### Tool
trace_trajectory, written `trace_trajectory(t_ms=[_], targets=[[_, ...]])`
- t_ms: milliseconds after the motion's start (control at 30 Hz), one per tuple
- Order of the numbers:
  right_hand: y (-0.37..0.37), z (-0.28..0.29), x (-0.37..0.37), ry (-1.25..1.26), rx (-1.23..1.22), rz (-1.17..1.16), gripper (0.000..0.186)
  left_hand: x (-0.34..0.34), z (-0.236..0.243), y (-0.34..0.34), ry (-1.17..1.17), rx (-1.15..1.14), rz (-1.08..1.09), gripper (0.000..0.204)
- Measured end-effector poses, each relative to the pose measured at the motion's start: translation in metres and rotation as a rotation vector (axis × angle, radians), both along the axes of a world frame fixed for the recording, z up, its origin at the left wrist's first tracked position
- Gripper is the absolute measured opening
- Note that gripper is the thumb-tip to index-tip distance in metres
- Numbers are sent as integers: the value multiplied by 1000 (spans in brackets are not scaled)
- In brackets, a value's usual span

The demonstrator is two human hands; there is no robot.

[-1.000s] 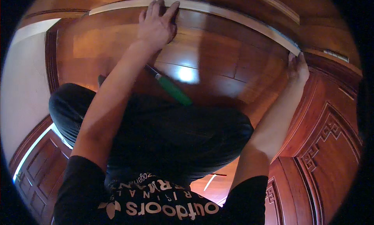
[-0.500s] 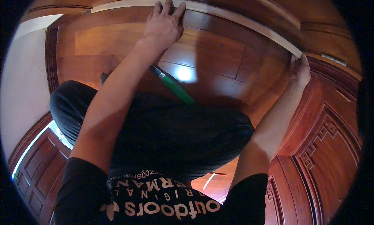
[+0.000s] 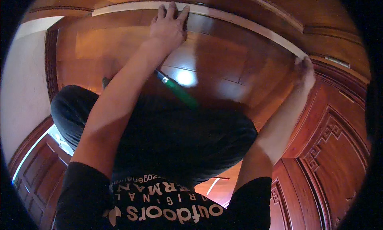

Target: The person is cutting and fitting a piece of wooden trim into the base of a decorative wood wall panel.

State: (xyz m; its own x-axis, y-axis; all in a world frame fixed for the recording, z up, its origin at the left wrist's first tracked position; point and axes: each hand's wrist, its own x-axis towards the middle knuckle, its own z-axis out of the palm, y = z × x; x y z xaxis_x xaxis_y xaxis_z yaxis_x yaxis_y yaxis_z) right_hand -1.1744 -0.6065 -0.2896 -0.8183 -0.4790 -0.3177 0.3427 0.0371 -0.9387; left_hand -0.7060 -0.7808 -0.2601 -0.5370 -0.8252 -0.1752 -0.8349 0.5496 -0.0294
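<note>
A long pale strip of wood trim [image 3: 243, 22] runs along the base of the brown wooden panelling at the far side, curving in the fisheye view. My left hand [image 3: 167, 28] lies on the strip left of its middle, fingers spread and fingertips touching it. At the strip's right end, my right hand [image 3: 306, 72] grips it, with the fingers bent round the end and partly blurred. A tool with a green handle [image 3: 181, 91] and a metal collar lies on the floor before my legs. My left forearm hides its other end.
Shiny brown wooden floorboards [image 3: 223, 62] reflect a bright light. My dark-trousered legs [image 3: 179, 138] are folded close by. A carved reddish cabinet [image 3: 335, 138] stands at right. A pale wall [image 3: 28, 86] and a wooden door [image 3: 44, 166] are at left.
The view has shifted slightly. Both hands remain at the same places on the strip, and the green-handled tool lies where it was.
</note>
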Motion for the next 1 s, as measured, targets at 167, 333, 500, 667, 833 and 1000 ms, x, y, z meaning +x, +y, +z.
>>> trace_trajectory(t_ms=[167,333,500,667,833,1000], targets=[[-20,-18,31,146,127,-72,39,11,-16,1,20,-72,80,81],[-25,-7,46,1094,939,6,46,13,-34,-5,26,-73,26,85],[-25,-15,77,1274,832,-28,36,11,-34,-7,114,-114,-8,82],[-46,-14,136,1267,969,260,51,2,-39,-8,59,-111,52,83],[-59,-13,156,1332,890,281,55,4,-26,-16,34,-42,53,83],[-64,-12,159,1348,748,219,55,23,-41,-34,61,-155,-119,81]])
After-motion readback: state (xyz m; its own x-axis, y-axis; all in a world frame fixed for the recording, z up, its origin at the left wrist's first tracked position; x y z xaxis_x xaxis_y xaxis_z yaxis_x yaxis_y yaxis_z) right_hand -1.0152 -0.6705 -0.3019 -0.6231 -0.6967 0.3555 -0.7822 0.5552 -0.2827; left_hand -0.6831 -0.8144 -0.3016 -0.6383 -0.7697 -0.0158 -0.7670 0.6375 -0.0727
